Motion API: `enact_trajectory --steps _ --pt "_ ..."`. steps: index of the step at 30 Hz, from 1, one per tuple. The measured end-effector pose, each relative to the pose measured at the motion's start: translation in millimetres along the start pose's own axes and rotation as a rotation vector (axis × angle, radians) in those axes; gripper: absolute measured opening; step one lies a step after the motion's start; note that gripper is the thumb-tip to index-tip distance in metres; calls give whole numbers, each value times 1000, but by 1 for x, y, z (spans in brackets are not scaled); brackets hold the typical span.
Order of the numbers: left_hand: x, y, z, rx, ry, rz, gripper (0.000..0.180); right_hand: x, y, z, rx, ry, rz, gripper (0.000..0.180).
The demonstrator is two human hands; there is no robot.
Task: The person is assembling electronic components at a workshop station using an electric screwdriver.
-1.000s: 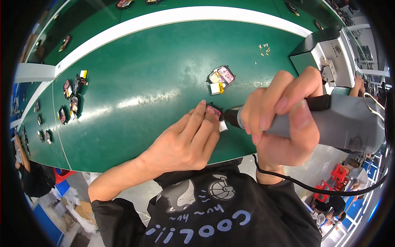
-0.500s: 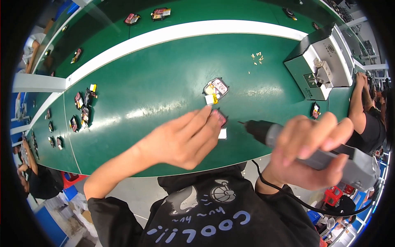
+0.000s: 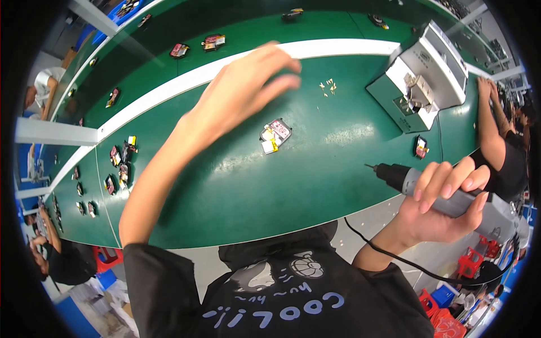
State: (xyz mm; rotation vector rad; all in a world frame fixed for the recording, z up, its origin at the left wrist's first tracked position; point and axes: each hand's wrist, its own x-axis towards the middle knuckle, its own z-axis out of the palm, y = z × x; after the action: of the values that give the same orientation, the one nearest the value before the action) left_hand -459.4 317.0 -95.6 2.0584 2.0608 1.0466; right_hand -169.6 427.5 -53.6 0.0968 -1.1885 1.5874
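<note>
My left hand [image 3: 242,90] is raised over the far side of the green bench, near the white rail. Its fingers are stretched out, thumb apart, with nothing visible in them. My right hand [image 3: 442,194] grips a grey electric screwdriver [image 3: 393,176], its black nose and thin bit pointing left above the bench's near edge. Between the hands lies a small open electronic unit [image 3: 280,130] with a dark casing, a pink-and-white board and a white battery pouch [image 3: 269,146] with yellow tape at its lower side.
Several small brass-coloured screws [image 3: 327,87] lie loose beyond the unit. A boxy white-and-green screw feeder [image 3: 414,93] stands at right, another unit [image 3: 420,146] below it. More units [image 3: 124,173] cluster at left. Behind the white rail [image 3: 349,48], a green strip carries further units [image 3: 213,42].
My left hand has lifted off the near unit and swung to the far rail; that unit has left its spot. A dark piece now shows on the far strip. The screwdriver shifted slightly right.
</note>
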Motion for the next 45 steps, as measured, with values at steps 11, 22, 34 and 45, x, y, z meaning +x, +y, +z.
enact_trajectory --steps 11,22,34,45 --pt "-73 26 3 146 -205 112 47 9 22 -3 107 -83 89 27" --pt "-66 34 17 352 -177 243 34 6 29 13 46 -83 139 27" --pt "-75 38 35 467 40 381 16 24 56 32 58 -206 246 30" --pt "-87 36 48 489 142 322 25 28 85 47 20 -253 299 31"
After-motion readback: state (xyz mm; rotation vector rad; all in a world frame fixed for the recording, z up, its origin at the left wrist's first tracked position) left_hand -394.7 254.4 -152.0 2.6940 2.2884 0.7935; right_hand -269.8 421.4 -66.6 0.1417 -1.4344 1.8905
